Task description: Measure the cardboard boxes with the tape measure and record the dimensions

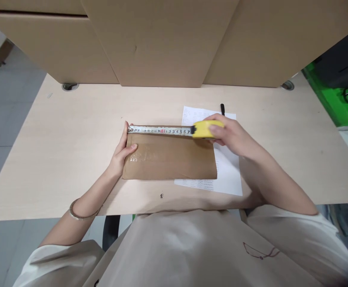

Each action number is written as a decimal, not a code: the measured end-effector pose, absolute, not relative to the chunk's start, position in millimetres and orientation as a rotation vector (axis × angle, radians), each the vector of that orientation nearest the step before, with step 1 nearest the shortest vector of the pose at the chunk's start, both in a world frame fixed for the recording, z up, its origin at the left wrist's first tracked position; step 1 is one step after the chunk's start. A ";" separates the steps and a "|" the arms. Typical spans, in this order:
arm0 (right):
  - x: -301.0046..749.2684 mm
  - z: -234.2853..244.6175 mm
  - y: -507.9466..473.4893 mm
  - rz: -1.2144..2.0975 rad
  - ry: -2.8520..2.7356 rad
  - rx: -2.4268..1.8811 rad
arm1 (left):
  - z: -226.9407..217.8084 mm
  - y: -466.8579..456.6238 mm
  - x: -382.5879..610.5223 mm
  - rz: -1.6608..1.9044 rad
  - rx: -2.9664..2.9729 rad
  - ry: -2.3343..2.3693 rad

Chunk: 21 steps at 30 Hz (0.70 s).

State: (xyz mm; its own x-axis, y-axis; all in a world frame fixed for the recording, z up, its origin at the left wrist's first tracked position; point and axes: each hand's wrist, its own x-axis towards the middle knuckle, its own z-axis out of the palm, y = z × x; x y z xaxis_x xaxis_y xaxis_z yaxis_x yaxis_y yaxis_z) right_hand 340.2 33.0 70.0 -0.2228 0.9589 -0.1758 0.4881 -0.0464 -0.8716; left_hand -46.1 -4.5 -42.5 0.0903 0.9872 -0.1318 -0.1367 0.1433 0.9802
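A flat brown cardboard box (pixel 174 161) with a strip of clear tape near its left end lies before me, partly over a printed sheet (pixel 229 171). My left hand (pixel 124 149) grips the box's left end, thumb on top; the fingers behind are mostly hidden. At its fingertips is the end of the tape measure's blade. My right hand (pixel 229 133) is wrapped around the yellow case of the tape measure (pixel 205 129). The numbered blade runs straight along the far edge of the box, out to the case above its right part.
Large cardboard boxes (pixel 162 44) stand side by side along the table's back. A black pen (pixel 222 109) lies by the sheet's top edge. Cable holes (pixel 70 87) sit near both back corners. Beyond the right edge is a green surface (pixel 326 91) with dark equipment.
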 end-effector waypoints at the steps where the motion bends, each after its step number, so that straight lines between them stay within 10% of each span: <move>1: 327.0 75.2 35.0 1.170 -1.848 -1.543 | -42.7 -4.2 -45.9 1.113 1.029 1.107; 21: 194.3 64.6 59.5 0.698 -2.652 -1.012 | -44.7 6.2 -74.3 0.916 1.370 1.029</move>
State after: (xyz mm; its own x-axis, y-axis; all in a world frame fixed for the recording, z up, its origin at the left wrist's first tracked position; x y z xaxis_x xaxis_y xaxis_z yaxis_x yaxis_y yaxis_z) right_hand 194.3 59.5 64.6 -0.7393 0.6725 0.0337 0.5689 0.6506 -0.5031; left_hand -74.3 6.2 -44.7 0.3142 0.9485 -0.0398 0.0701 0.0187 0.9974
